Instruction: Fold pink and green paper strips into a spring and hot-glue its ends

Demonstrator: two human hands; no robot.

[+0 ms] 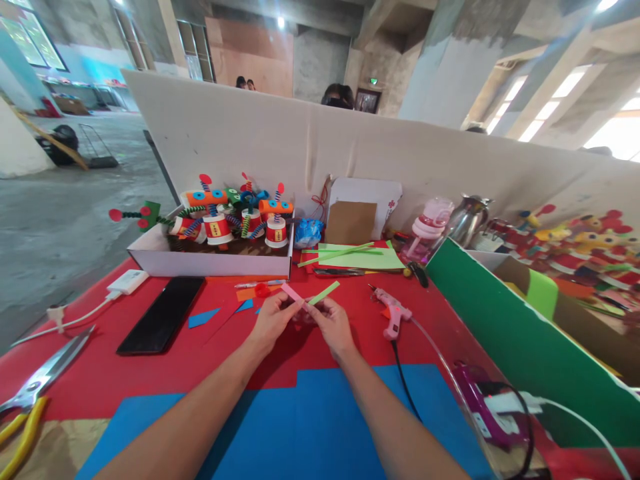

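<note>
My left hand and my right hand meet above the red tabletop, fingertips pinched together. A pink paper strip sticks up from between the fingers on the left. On the right a light green paper strip slants up and outward. The two strips come together at my fingertips; how they join there is hidden by the fingers. Just beyond my left hand lie an orange paper piece, a small red piece and a pen. Blue paper scraps rest to its left.
A pink glue gun lies right of my hands, its cord trailing forward. Left are a black phone and scissors. A white box holds paper-cup figures; a green-sided box stands right. Blue sheets lie under my forearms.
</note>
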